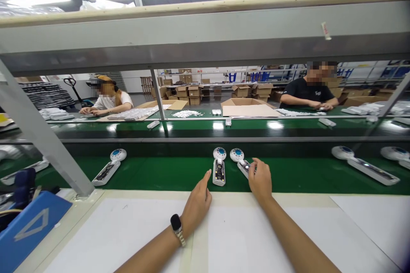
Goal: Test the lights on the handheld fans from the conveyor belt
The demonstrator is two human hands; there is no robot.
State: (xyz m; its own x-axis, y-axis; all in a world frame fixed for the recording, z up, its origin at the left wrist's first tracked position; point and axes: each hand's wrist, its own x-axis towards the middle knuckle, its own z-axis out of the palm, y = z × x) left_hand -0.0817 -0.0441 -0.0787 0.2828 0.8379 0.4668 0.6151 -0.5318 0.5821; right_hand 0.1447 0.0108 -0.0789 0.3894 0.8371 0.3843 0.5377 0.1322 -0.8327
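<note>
Several white devices lie along the near green belt (160, 170), most with a round head on an oblong body. At the belt's left end, one device (24, 173) is partly hidden behind a metal post (51, 149). Right of the post, a second device (107, 171) slants, its body towards the near edge, its open casing showing the circuit board.

Near the belt's middle, a third device (219, 172) points almost straight at the near edge, open side up, which presumably leaves its board easy to see and reach. The left hand (195, 204), wearing a watch (176, 224), is just left of it. That hand is open, fingers together and nearly straight, with nothing visible in its hold; whether the fingertips touch the casing is hard to tell.

Just to the right, a fourth device (237, 156) slants, its body running under the fingers of the right hand (261, 181). These are bent and partly closed at the body's near end, perhaps to steady it; the palm side is hidden, so I cannot tell whether they grip it.

Towards the belt's right end lie a long open device (373, 171) and, beyond it, another (395, 153), cut off by the view.
</note>
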